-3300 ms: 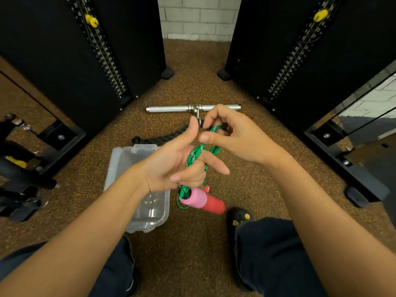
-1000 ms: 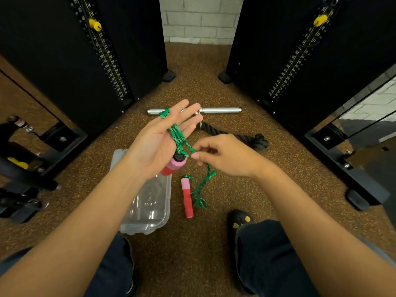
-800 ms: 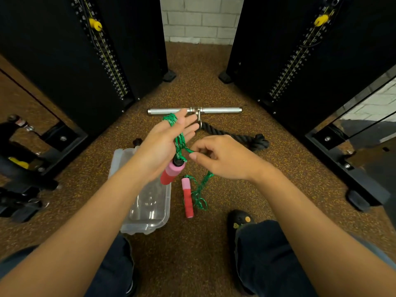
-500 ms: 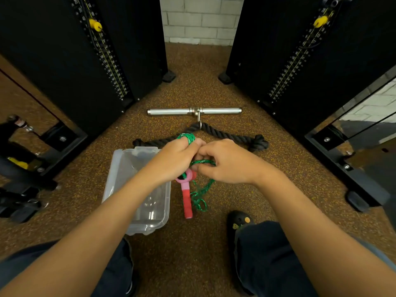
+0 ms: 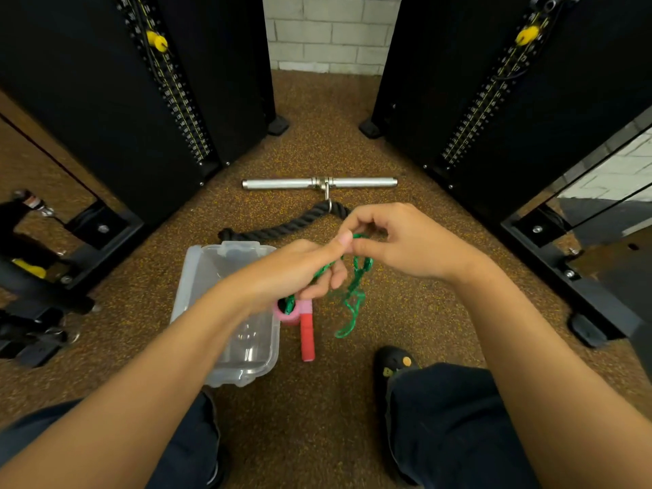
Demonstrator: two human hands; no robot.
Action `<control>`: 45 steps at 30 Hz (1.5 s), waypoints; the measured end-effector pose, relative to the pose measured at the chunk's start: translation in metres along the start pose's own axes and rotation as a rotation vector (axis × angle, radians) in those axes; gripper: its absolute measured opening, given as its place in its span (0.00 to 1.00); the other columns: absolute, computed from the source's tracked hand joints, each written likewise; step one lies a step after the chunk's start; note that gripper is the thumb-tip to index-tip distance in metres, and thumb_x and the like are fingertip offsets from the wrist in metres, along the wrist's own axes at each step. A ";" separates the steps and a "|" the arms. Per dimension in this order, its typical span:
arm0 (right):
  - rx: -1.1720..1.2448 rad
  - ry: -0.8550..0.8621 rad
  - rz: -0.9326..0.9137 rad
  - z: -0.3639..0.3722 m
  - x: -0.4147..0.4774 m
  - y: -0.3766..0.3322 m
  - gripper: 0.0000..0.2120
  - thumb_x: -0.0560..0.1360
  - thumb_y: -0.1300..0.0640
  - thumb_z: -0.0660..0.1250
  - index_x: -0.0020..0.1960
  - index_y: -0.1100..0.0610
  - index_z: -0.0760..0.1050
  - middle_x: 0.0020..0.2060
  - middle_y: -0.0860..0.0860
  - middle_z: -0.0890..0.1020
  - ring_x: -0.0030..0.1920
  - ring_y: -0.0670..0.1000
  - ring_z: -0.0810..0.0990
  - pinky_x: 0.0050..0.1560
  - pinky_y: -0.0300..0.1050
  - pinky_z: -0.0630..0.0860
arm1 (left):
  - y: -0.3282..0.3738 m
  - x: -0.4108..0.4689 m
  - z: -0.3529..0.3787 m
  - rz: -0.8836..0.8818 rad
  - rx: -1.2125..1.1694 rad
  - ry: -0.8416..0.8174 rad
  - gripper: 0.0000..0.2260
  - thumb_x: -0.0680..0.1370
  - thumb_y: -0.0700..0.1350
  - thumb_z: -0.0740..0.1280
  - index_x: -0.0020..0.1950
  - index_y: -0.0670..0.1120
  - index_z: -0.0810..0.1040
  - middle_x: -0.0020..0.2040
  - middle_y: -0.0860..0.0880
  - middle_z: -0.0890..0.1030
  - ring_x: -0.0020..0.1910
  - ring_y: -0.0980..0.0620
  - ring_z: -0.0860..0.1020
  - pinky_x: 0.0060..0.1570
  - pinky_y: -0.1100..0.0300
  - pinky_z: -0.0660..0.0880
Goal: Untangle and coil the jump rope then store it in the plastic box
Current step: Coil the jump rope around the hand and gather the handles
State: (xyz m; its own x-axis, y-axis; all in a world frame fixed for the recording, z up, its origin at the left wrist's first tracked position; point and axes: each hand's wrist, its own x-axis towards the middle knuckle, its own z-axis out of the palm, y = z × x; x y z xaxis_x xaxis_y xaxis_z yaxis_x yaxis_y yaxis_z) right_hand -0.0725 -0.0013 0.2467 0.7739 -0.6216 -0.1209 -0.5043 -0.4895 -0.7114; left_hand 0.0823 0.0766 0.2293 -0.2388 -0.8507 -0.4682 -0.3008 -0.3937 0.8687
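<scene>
Two hands met above a speckled brown gym floor [image 5: 317,418], working a green jump rope [image 5: 356,287]. Fingers [image 5: 363,247] of the right hand [image 5: 405,241] were pinched narrowly on a strand at the top of the rope, apparently to draw a loop free. Close against it, the left hand [image 5: 296,273] was curled shut around a gathered bundle of the same rope, thumb pressed toward the right fingertips, seemingly to anchor what was already collected while the other hand picked at the snarl. Below the left hand hung one pink handle [image 5: 287,312], its open end facing the camera. A second handle [image 5: 307,333], pink and red, lay on the floor just beneath. Loose green loops dangled from the right hand toward the floor, so the rope looked only partly coiled. Just left of the handles sat the clear plastic box [image 5: 197,277], open and holding nothing visible, placed near for easy storing. Farther off lay a black braided rope attachment [image 5: 282,227] clipped to a steel bar [image 5: 282,184]. Black weight machines [image 5: 106,100] stood on both sides, and dark trouser legs [image 5: 451,418] and one shoe filled the bottom edge
</scene>
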 end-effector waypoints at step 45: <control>0.038 0.224 -0.138 0.016 0.001 -0.013 0.15 0.65 0.52 0.76 0.42 0.59 0.73 0.35 0.43 0.74 0.38 0.45 0.73 0.41 0.34 0.70 | 0.003 0.006 0.005 0.096 -0.133 0.178 0.28 0.81 0.54 0.47 0.35 0.42 0.79 0.28 0.46 0.80 0.28 0.54 0.77 0.35 0.63 0.74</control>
State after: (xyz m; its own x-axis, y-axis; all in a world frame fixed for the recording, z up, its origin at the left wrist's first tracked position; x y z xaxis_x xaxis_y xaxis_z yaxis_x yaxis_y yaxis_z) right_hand -0.0592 0.0143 0.2450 0.7281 -0.6727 0.1321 -0.3821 -0.5582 -0.7365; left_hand 0.0753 0.0720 0.2278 -0.0904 -0.9297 -0.3570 -0.1578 -0.3406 0.9269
